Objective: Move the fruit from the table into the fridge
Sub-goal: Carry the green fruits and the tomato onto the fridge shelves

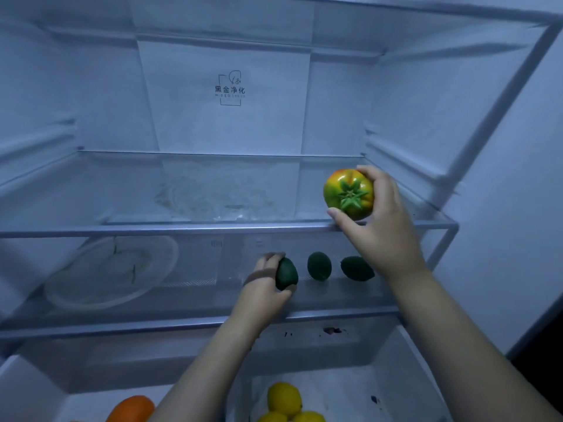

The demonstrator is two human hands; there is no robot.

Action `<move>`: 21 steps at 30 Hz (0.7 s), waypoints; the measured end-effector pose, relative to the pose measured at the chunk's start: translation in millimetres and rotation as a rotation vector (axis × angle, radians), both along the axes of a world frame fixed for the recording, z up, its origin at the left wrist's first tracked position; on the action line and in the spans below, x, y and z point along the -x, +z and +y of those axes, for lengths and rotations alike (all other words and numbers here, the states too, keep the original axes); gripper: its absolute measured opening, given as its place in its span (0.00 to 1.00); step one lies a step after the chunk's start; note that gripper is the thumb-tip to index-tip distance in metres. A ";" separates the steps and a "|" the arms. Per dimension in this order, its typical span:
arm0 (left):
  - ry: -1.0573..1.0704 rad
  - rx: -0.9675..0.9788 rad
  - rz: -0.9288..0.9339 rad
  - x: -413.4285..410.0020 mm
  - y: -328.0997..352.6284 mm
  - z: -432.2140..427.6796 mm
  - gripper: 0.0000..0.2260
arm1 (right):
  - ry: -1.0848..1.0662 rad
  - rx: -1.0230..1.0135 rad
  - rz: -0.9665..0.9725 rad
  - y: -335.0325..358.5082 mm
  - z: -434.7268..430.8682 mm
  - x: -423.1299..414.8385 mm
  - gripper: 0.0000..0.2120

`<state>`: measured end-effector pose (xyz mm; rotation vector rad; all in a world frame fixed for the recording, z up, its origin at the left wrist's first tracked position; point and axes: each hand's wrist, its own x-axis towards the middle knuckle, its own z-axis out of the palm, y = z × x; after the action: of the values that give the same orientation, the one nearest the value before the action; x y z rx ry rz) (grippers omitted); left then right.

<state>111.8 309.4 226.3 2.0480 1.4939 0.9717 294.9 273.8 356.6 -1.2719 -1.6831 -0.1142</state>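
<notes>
**Both hands full in the fridge, watch that shelf lip**

Head view, the only one I've got. My right hand (380,229) is wrapped round the tomato (348,193), thumb underneath and fingers over the top. It's hanging right at the front edge of the upper glass shelf (182,229), and as far as I can tell it isn't set down. If I let go here, I reckon it rolls off the lip and drops onto the two loose avocados (319,265) just below that wrist. It wants to go deeper in first. There's a wide run of bare glass to the left of the hand and beyond it, and the fridge wall is close on its right.

My left hand (263,287) grips a third avocado (286,274) down at the middle shelf (152,325); can't tell if it's touching yet. It's egg-shaped, so it could wobble into its neighbour, near on the hand's right. A clear dish (112,269) sits left of that hand, so there's little swing room. Below both forearms, lemons (285,399) and an orange (131,408) lie in the drawer.
</notes>
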 end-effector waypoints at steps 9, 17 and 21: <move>0.097 0.068 0.097 -6.7 -22.1 12.7 0.28 | -0.073 0.091 -0.100 3.7 37.8 -4.5 0.31; 0.125 0.082 0.118 -9.3 -29.2 11.2 0.31 | -0.080 0.136 -0.058 4.2 39.4 -5.5 0.34; 0.120 0.092 0.085 -9.4 -30.9 3.8 0.34 | -0.080 0.122 -0.071 3.6 38.3 -6.3 0.33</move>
<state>121.2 313.3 195.3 1.9762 1.6900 0.8526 301.2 312.1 360.2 -1.4416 -1.7218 -0.1074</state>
